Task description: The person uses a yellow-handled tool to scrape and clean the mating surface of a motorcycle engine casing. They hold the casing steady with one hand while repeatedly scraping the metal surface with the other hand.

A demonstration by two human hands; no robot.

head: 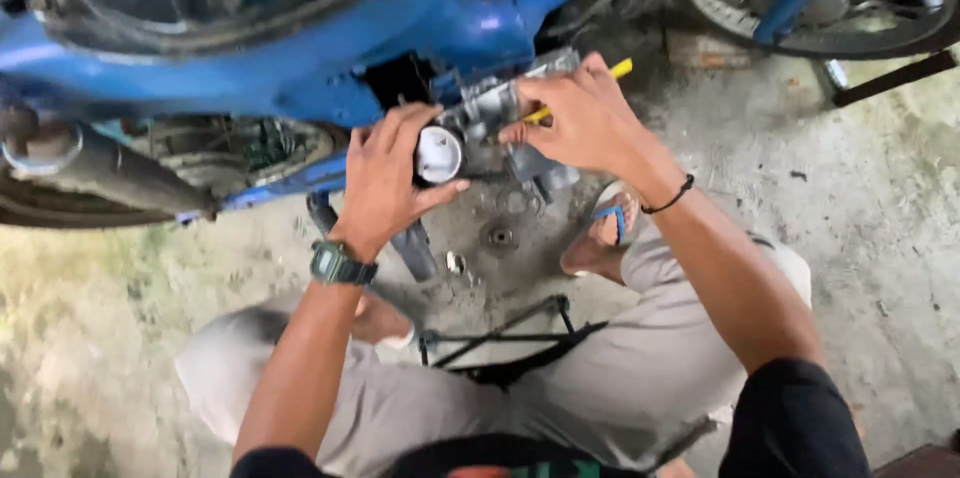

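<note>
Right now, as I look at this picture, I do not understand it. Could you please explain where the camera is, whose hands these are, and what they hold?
There is only one picture, taken by a camera worn on a person's head, looking down. So the two bare arms that reach up from the bottom edge are that person's own. The person squats on a concrete floor beside a blue motorcycle, wearing sandals.

The left hand, with a dark wristwatch, grips a grey metal engine part that has a round white face. The right hand, with a thin black wrist band, holds a tool with a yellow handle against that same part. I cannot see the tool's tip.

On the floor between the knees lie a black wire frame and some small metal pieces.
</note>
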